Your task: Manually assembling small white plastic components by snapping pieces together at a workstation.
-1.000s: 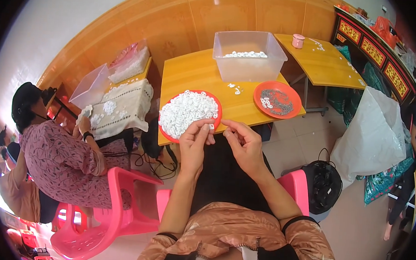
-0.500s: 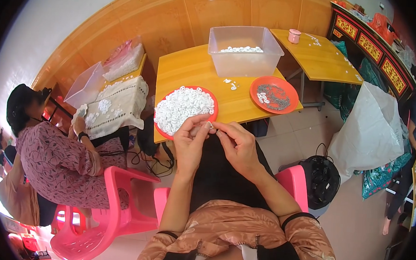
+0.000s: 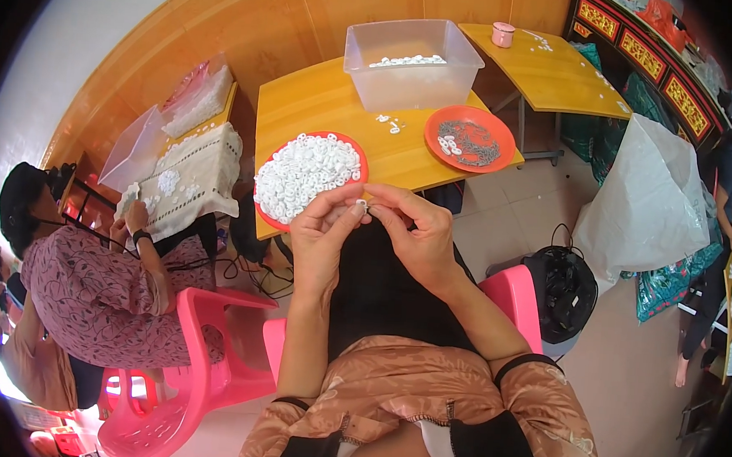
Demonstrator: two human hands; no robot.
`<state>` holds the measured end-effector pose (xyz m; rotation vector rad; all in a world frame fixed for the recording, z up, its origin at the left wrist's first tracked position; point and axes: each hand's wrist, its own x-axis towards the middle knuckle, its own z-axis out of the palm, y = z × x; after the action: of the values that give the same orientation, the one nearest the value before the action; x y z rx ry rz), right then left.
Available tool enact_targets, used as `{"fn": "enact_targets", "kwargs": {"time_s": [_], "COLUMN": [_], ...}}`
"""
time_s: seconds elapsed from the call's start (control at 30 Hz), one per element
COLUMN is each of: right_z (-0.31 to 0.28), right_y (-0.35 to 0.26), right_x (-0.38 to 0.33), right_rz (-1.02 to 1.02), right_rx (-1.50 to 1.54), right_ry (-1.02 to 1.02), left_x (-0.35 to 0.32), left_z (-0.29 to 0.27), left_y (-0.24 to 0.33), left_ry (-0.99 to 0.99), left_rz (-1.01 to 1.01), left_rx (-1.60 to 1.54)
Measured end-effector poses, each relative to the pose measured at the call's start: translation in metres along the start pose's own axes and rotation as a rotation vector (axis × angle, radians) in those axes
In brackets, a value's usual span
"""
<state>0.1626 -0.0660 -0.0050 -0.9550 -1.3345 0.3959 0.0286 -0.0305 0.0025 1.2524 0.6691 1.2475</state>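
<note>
My left hand (image 3: 319, 238) is closed, its thumb and fingertips pinching a small white plastic piece (image 3: 362, 203) above my lap. The thumb and forefinger of my right hand (image 3: 420, 236) pinch together at the same spot; whatever is between them is too small to make out. Just beyond my left hand, small white oval pieces (image 3: 306, 175) with holes are heaped in a red plate (image 3: 365, 168). Another plate, orange-red (image 3: 507, 135), lies farther right with small grey metal parts (image 3: 486, 152) and several white pieces in it.
Plates and a clear plastic bin (image 3: 412, 89) stand on the yellow table (image 3: 294, 98). Another person (image 3: 102, 288) sits on my left at a cloth-covered table (image 3: 211, 156). At my right are a black-lined bin (image 3: 559, 299) and a large white sack (image 3: 635, 211).
The view has shifted, so the tables and plates sit higher and slightly left in the picture. My hands stay together at the white piece, with small finger movements.
</note>
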Motion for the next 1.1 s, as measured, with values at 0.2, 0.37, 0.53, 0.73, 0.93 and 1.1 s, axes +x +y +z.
{"fn": "enact_targets", "kwargs": {"time_s": [0.2, 0.37, 0.53, 0.73, 0.93, 1.1], "right_z": [-0.0002, -0.0006, -0.0007, -0.0015, -0.0012, -0.0010], "right_y": [-0.0028, -0.0019, -0.0032, -0.0018, -0.0032, -0.0036], "right_x": [-0.0011, -0.0004, 0.0007, 0.0000, -0.0006, -0.0001], "right_rz": [0.054, 0.050, 0.047, 0.056, 0.052, 0.028], "right_rx": [0.044, 0.021, 0.024, 0.028, 0.014, -0.014], "right_ry": [-0.037, -0.034, -0.030, -0.036, -0.034, -0.021], "left_x": [-0.0006, 0.0013, 0.0026, 0.0025, 0.0017, 0.0005], "left_z": [-0.0013, -0.0020, -0.0040, -0.0045, -0.0037, -0.0006], "left_y": [0.0007, 0.0009, -0.0005, -0.0018, -0.0024, -0.0024], "left_ry": [-0.004, 0.012, 0.020, 0.010, 0.000, 0.001], "left_rz": [-0.005, -0.014, -0.017, -0.027, 0.020, 0.086], "left_rx": [0.010, 0.032, 0.031, 0.040, 0.072, 0.150]}}
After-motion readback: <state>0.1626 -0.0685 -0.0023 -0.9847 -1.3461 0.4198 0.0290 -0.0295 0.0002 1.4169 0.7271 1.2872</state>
